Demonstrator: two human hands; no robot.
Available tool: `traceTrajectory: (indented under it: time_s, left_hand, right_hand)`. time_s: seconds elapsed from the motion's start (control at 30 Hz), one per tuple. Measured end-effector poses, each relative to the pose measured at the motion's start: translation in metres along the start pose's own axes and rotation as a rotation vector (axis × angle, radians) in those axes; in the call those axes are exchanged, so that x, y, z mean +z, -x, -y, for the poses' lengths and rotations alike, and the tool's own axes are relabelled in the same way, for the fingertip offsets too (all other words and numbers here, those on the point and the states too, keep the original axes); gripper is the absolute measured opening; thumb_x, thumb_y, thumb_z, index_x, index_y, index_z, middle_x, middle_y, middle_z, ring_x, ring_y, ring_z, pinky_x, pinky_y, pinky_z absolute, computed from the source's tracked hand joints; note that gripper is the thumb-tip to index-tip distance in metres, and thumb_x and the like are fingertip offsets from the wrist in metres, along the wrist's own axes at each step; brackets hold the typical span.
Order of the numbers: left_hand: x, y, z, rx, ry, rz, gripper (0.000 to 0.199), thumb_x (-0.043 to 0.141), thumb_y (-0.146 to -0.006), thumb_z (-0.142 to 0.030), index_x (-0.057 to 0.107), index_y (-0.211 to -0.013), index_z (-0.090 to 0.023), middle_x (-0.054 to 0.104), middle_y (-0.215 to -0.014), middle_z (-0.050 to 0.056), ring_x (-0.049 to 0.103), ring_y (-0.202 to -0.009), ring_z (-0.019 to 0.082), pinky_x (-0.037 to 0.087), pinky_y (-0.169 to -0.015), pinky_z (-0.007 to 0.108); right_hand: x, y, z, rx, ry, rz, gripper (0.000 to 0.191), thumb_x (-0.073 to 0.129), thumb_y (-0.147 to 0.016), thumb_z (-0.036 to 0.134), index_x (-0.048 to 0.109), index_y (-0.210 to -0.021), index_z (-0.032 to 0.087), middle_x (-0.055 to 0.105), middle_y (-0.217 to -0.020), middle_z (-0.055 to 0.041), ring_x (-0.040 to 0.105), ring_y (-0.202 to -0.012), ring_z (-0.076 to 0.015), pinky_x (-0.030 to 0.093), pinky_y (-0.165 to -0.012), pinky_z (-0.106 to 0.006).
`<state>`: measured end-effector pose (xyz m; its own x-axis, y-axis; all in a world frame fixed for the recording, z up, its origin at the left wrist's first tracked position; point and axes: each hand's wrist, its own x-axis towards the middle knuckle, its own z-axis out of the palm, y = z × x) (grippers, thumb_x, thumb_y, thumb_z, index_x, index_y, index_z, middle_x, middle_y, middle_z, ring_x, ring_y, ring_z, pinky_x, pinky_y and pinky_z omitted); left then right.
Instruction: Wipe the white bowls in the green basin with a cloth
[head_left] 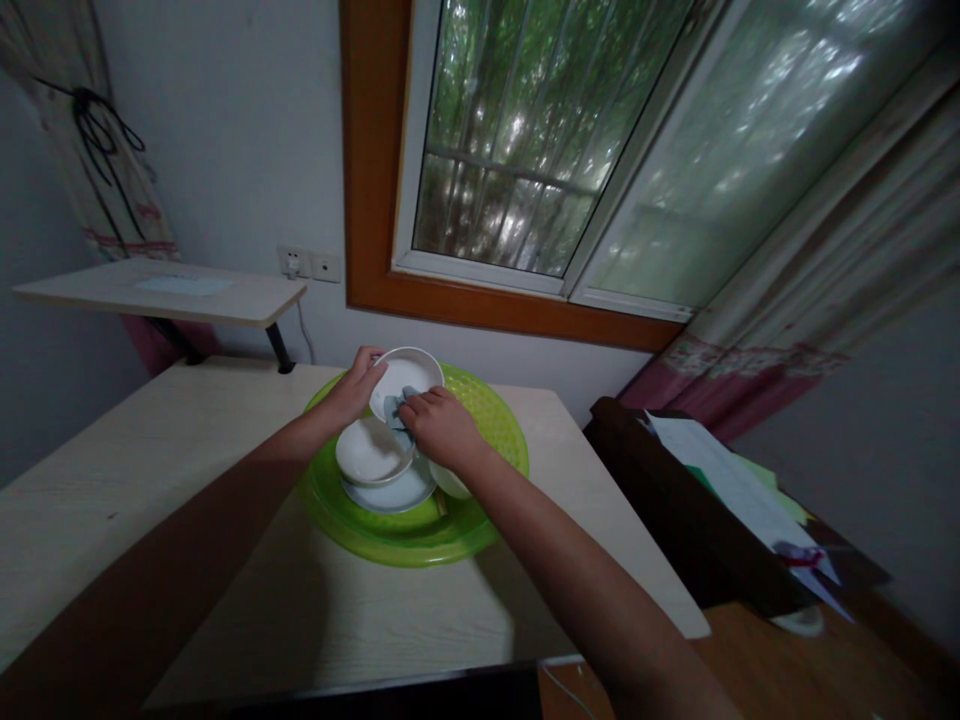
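Observation:
A white bowl (414, 369) is tilted above a round green basket (420, 552). My left hand (360, 385) grips its left rim. Closed around a grey-blue cloth (399, 415), my right hand (441, 425) presses it at the bowl's lower right edge. Below, a second white bowl (367, 452) rests on a white plate (397, 493) in the basket. Another pale dish (452, 484) lies partly hidden under my right wrist, and a small yellowish piece (441, 503) shows beside the plate.
The basket stands on a light wooden table (247, 560). At the back left is a raised shelf (172, 290) on black legs. A dark cabinet (675, 500) with papers (720, 470) stands to the right. Behind the table are a window (525, 150) and a wall socket (309, 264).

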<state>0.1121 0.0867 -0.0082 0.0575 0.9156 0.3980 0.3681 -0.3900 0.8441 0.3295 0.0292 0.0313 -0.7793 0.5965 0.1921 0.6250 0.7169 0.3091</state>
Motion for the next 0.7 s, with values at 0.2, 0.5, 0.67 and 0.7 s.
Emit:
traceTrajectory:
  time_s: [0.2,0.5,0.67,0.7]
  left_hand:
    - [-0.001,0.000,-0.006,0.011,-0.018,-0.003,0.037,0.045,-0.102,-0.056,0.053,-0.124,-0.027,0.067,-0.122,0.008,0.065,-0.112,0.028,0.054,-0.105,0.043]
    - [0.000,0.002,-0.012,0.003,0.037,0.070,0.040,0.045,-0.100,-0.061,0.051,-0.121,-0.027,0.067,-0.121,0.009,0.066,-0.117,0.029,0.054,-0.109,0.046]
    - [0.001,0.001,-0.016,0.018,0.031,0.067,0.042,0.048,-0.098,-0.059,0.053,-0.122,-0.025,0.069,-0.121,0.009,0.065,-0.118,0.029,0.054,-0.108,0.044]
    - [0.001,0.001,-0.016,0.017,0.030,0.054,0.042,0.049,-0.098,-0.059,0.053,-0.123,-0.025,0.069,-0.120,0.009,0.066,-0.117,0.028,0.055,-0.107,0.043]
  right_hand:
    - [0.012,0.003,-0.002,-0.130,-0.106,-0.097,0.040,0.067,-0.109,0.022,0.068,-0.146,0.007,0.070,-0.153,-0.0207,0.068,-0.137,-0.0320,0.043,-0.128,-0.047]
    - [0.022,0.000,0.001,-0.012,-0.119,-0.122,0.076,0.074,-0.105,0.041,0.051,-0.167,0.002,0.041,-0.178,-0.0262,0.038,-0.168,-0.0378,0.022,-0.142,-0.058]
    - [0.023,-0.001,0.001,0.109,-0.093,-0.156,0.086,0.079,-0.097,0.038,0.049,-0.167,-0.002,0.033,-0.180,-0.0305,0.036,-0.169,-0.0421,0.024,-0.142,-0.057]
    - [0.023,-0.001,0.001,0.125,-0.089,-0.158,0.086,0.079,-0.097,0.038,0.049,-0.166,-0.003,0.034,-0.179,-0.0313,0.036,-0.169,-0.0423,0.025,-0.141,-0.057]
